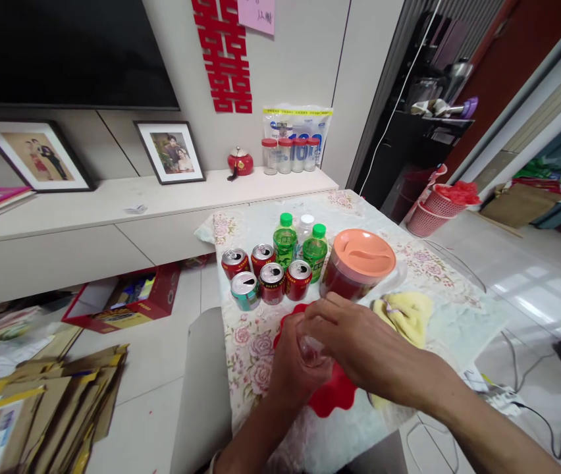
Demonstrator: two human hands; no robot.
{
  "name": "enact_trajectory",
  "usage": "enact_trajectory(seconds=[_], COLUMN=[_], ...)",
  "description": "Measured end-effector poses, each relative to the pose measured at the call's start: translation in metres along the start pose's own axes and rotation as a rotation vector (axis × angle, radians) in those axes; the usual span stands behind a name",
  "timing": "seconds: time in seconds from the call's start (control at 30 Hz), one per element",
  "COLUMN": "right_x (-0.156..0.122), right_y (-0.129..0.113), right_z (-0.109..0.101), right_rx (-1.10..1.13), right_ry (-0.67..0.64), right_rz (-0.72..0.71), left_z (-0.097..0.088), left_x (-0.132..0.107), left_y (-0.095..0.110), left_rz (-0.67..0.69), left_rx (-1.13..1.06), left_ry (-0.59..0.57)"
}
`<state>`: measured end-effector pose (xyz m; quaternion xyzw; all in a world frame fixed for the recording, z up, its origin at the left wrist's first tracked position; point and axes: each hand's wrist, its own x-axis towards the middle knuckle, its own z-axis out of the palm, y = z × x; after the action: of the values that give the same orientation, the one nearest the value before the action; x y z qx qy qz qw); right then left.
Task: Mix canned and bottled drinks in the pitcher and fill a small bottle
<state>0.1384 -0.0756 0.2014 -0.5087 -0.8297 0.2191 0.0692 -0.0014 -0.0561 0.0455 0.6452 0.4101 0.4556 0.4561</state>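
My left hand (293,372) is wrapped round a clear, see-through container (311,347), mostly hidden by my fingers. My right hand (347,329) comes over from the right, its fingers curled at the container's upper end. Beneath both hands lies a red tray with a wavy edge (332,398). Just beyond stand several opened drink cans, a teal one (245,291) and red ones (271,284). Behind them are two green-capped bottles (285,238) and a white-capped clear bottle (305,229). An orange-lidded pitcher (359,260) stands past my right hand, with a yellow cloth (406,316) nearer me.
The flowered tablecloth (255,349) covers the table. A low white cabinet (172,201) along the wall bears framed photos, a red pot (240,162) and several red-lidded jars (292,157). Flattened cardboard (53,408) and a red box (162,296) lie on the left floor; cables (512,368) run at right.
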Motion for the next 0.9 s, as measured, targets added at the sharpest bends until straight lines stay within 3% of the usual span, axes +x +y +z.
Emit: enact_trajectory(seconds=[0.1, 0.23, 0.3, 0.5, 0.6, 0.67, 0.77, 0.9], right_x=[-0.001, 0.002, 0.004, -0.003, -0.017, -0.029, -0.049, -0.066], right_y=[0.003, -0.004, -0.007, -0.001, 0.002, 0.007, 0.032, 0.093], right_z=[-0.004, 0.005, 0.01, 0.008, -0.002, -0.006, 0.006, 0.065], right_rx=[0.101, -0.043, -0.156, -0.116, -0.01, 0.06, 0.107, 0.129], right_ry=[0.018, 0.024, 0.001, 0.052, 0.228, 0.386, 0.514, 0.593], right_rz=[-0.069, 0.233, 0.297, 0.04, -0.139, -0.169, 0.044, 0.465], left_z=[0.0, -0.002, -0.003, -0.001, -0.003, -0.005, -0.008, -0.009], left_x=[0.0, -0.001, -0.001, 0.002, 0.002, 0.001, -0.001, 0.0], left_y=[-0.002, -0.004, -0.003, 0.002, 0.002, 0.0, -0.002, 0.001], left_rz=[-0.005, -0.012, -0.028, -0.006, -0.05, -0.09, -0.103, -0.091], left_rx=[-0.1, -0.145, -0.127, -0.09, -0.054, -0.032, -0.034, -0.037], left_ry=[-0.021, -0.047, -0.065, -0.045, -0.022, -0.015, -0.027, -0.002])
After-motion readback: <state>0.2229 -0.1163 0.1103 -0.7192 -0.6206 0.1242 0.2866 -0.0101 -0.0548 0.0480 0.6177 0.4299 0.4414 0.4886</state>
